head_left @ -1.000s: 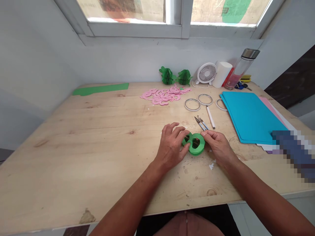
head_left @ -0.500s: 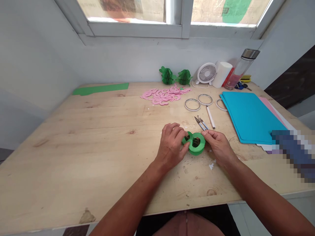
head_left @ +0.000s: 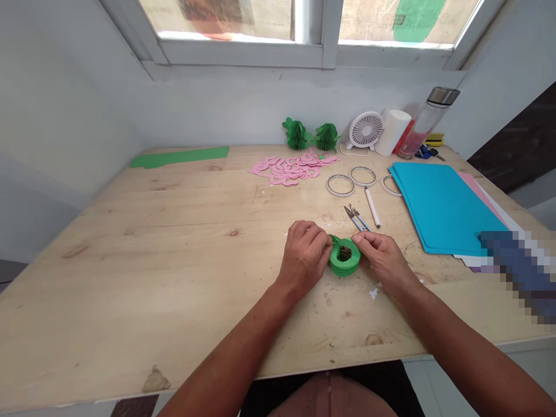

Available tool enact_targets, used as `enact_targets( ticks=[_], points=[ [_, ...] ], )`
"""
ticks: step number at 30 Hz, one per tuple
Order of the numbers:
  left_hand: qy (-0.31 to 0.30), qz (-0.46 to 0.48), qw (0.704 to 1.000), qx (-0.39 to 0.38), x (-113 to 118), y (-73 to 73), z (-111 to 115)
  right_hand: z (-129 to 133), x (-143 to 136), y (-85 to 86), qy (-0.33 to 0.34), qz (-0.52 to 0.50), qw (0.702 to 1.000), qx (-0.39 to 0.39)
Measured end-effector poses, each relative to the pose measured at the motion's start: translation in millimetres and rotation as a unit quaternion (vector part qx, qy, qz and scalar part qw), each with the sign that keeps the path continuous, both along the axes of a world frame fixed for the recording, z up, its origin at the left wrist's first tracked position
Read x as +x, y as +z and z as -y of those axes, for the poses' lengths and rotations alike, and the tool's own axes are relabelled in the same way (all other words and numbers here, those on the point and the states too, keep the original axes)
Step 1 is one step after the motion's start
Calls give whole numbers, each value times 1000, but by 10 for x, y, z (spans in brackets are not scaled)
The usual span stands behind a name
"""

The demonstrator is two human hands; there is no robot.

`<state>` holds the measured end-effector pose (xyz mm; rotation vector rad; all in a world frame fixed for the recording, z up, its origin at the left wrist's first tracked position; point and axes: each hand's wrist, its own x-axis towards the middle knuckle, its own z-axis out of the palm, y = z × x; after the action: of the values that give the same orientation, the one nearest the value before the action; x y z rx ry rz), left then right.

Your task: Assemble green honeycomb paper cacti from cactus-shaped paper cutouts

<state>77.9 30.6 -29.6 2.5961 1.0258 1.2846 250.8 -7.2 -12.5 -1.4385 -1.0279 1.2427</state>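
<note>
Between my hands is a green paper piece (head_left: 344, 268) made of stacked layers, with a round hole showing in its top. My left hand (head_left: 305, 252) is closed on its left side, the fingertips pinching the paper there and hiding part of it. From the right, my right hand (head_left: 379, 253) pinches the upper right edge between thumb and forefinger. Just beyond them lie small thread snips (head_left: 357, 219) with their blades pointing away. Scraps of white paper (head_left: 373, 293) are on the wood near my right wrist.
Farther back are tape rolls (head_left: 340, 185), a white pen (head_left: 372, 207), pink paper cutouts (head_left: 286, 169) and two green paper figures (head_left: 296, 134). A small fan (head_left: 365, 130) and a glass bottle (head_left: 428, 124) stand by the wall. Blue sheets (head_left: 447, 205) lie at right, a green strip (head_left: 180, 157) at back left.
My left fingers have closed in on the green paper's left side, covering the second hole that showed there. The right hand has shifted slightly left along the edge.
</note>
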Motion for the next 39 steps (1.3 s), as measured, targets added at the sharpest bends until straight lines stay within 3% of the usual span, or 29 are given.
enact_targets(
  ticks=[25, 30, 35, 39],
  points=[
    [-52, 16, 998, -20, -43, 65, 1, 8, -1, 50, -21, 23, 999, -6],
    [-54, 31, 997, -55, -36, 31, 22, 23, 21, 27, 7, 125, 991, 48],
    [-56, 32, 996, -66, -25, 38, 49, 31, 34, 9, 32, 265, 950, 161],
    [-67, 34, 995, -59, -18, 62, 56, 33, 35, 8, 37, 295, 937, 181]
  ],
)
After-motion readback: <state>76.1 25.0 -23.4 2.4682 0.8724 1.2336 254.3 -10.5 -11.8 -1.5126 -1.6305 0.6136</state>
